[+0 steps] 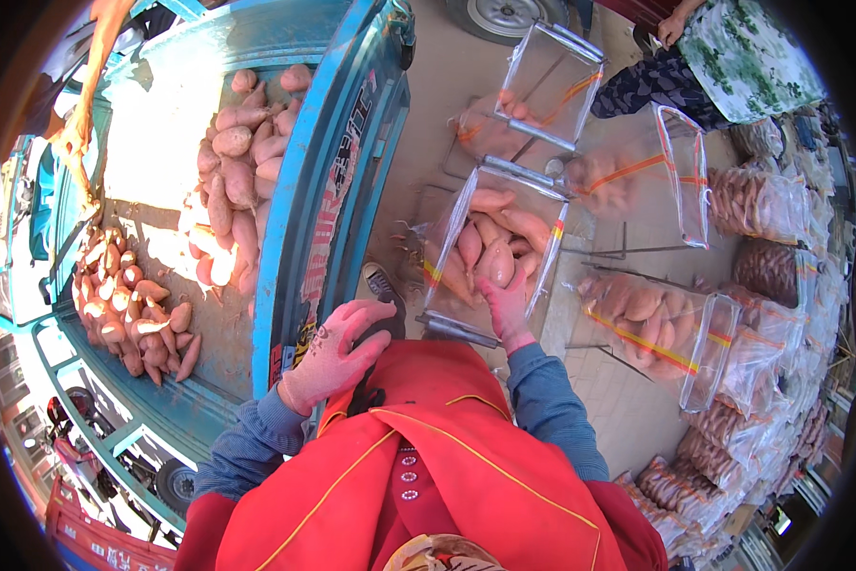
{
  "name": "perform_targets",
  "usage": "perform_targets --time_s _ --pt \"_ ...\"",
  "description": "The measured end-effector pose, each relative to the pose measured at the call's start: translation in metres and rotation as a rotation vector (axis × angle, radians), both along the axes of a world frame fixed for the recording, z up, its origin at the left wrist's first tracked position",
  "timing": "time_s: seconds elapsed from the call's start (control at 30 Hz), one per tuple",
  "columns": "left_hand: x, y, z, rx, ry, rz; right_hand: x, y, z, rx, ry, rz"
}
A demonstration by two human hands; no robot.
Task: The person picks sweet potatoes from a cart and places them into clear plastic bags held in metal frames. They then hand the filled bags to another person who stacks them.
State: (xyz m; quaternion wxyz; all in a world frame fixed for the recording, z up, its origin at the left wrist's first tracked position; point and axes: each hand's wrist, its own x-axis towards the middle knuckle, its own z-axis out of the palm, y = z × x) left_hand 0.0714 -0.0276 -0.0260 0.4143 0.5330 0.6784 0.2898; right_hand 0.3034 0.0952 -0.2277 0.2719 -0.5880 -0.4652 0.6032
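Observation:
My right hand [508, 303], in a pink glove, reaches into the clear plastic bag [438, 285] in front of me. Its fingers close around the lower end of a sweet potato [495, 263]; more sweet potatoes [524, 225] lie around it in the bag. A metal frame [463, 330] holds the bag's mouth wide. My left hand [338, 355], also in a pink glove, is beside my red apron [428, 371] near the truck bed's side. Its fingers are apart and bent, and nothing shows in them.
On my left, the blue truck bed [267, 314] holds sweet potato piles [238, 171]. Another person's arm [85, 107] reaches in there. Other framed bags [553, 86], [642, 321] stand ahead and right. Packed bags [763, 207] are stacked far right. A second person [749, 64] stands ahead.

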Motion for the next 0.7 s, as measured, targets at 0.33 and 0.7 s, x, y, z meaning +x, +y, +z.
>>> perform_targets --time_s 0.33,0.7 --pt "-0.179 -0.101 -0.050 0.068 -0.143 1.151 -0.028 0.030 -0.001 -0.042 -0.238 0.166" --pt "-0.186 -0.050 -0.167 -0.048 0.354 0.524 -0.088 -0.004 0.080 -0.098 -0.217 0.363"
